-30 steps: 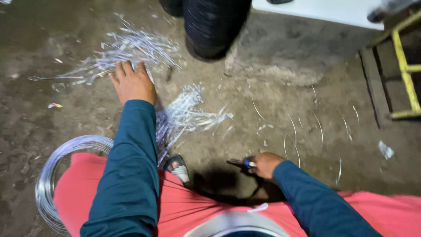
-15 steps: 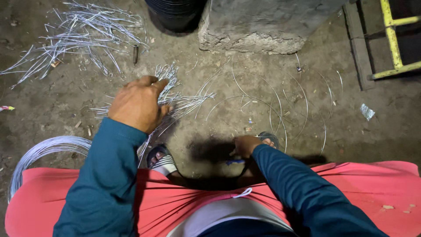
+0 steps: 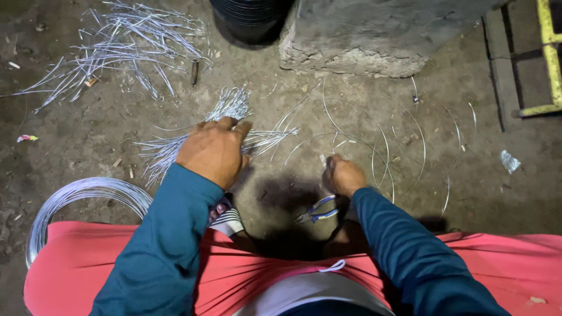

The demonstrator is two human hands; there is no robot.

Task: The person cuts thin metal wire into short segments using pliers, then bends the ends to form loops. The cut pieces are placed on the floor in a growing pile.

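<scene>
My left hand (image 3: 213, 149) lies palm down on a bundle of short cut wires (image 3: 231, 104) on the dirt floor, fingers curled over the strands. My right hand (image 3: 342, 175) is low on the ground with its fingers curled, at the edge of several thin curved wire loops (image 3: 357, 126). I cannot tell whether it pinches a loop. A pair of blue-handled pliers (image 3: 316, 210) lies on the floor just below that hand, apart from it.
A coil of silver wire (image 3: 76, 196) sits by my left knee. More cut wires (image 3: 117, 41) are strewn at top left. A black round container (image 3: 252, 17), a concrete block (image 3: 374, 41) and a yellow frame (image 3: 550, 58) line the far side.
My left hand came back from the far wire pile and dropped onto the near bundle. My right hand let go of the pliers, which now lie on the floor, and moved up to the curved loops.
</scene>
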